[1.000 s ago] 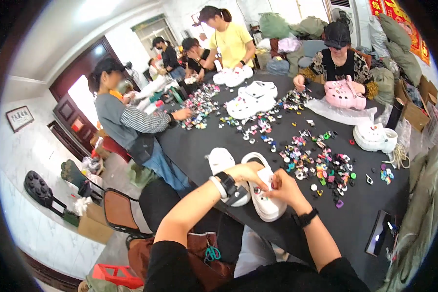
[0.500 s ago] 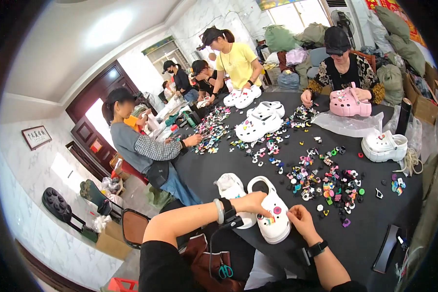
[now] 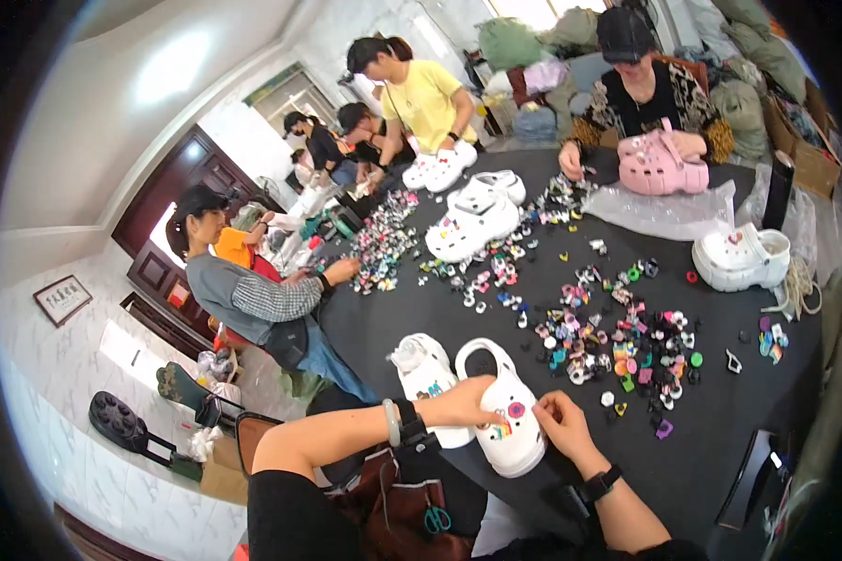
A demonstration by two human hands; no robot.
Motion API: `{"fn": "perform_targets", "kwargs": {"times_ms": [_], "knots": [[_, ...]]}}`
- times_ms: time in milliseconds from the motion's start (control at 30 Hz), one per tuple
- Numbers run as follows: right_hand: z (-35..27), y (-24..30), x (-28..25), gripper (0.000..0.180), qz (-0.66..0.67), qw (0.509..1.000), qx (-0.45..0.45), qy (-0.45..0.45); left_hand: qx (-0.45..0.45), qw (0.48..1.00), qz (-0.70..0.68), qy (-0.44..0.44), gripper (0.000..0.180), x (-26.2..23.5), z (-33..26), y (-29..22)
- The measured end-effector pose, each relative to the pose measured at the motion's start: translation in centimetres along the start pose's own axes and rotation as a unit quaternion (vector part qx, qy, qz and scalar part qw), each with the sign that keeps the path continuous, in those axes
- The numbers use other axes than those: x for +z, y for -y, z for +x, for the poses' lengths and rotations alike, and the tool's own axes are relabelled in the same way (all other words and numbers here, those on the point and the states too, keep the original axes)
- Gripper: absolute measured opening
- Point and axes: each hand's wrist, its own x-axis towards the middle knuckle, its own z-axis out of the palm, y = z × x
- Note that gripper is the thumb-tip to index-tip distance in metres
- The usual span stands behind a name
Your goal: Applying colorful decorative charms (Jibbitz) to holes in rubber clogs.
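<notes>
A white foam clog (image 3: 517, 447) lies before me on the black table, its toe toward me. A pink round charm and a small rainbow charm sit on its upper. My left hand (image 3: 460, 404) is closed on the clog's left side, thumb over the upper. My right hand (image 3: 568, 432) is at the clog's right side with fingers bent together; anything in its fingertips is hidden. Beside it on the left stands a second white clog (image 3: 419, 358) with colourful charms, partly covered by my left hand.
Loose shoe charms (image 3: 617, 341) lie heaped beyond my hands. White clogs (image 3: 468, 229) stand farther back, another white clog (image 3: 741, 257) at right. A person across the table handles a pink clog (image 3: 664, 166); other people work along the left side. A black tray-like object (image 3: 747, 479) lies near right.
The view has shifted slightly, so the clogs and my hands appear a little farther left. My left hand stays on the clog; my right fingers remain at its side.
</notes>
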Motion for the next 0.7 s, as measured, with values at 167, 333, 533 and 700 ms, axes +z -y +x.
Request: {"fn": "perform_targets", "kwargs": {"times_ms": [167, 333, 533, 700], "knots": [[0.8, 0.2, 0.4, 0.019, 0.007, 1.000, -0.013, -0.013, -0.085, 0.989, -0.121, 0.004, 0.059, -0.7, 0.3, -0.3], [1.5, -0.2, 0.1, 0.018, 0.009, 1.000, 0.019, 0.012, -0.100, 0.970, -0.206, 0.077, 0.046, -3.0, 1.0, -0.2], [0.7, -1.1, -0.1, 0.015, 0.035, 0.999, 0.026, 0.032, -0.113, 0.947, -0.276, 0.118, 0.053, -2.9, 0.3, -0.2], [0.4, -1.1, -0.1, 0.014, 0.052, 0.998, 0.015, 0.041, -0.079, 0.963, -0.233, 0.114, 0.050, -2.4, 0.1, -0.4]]}}
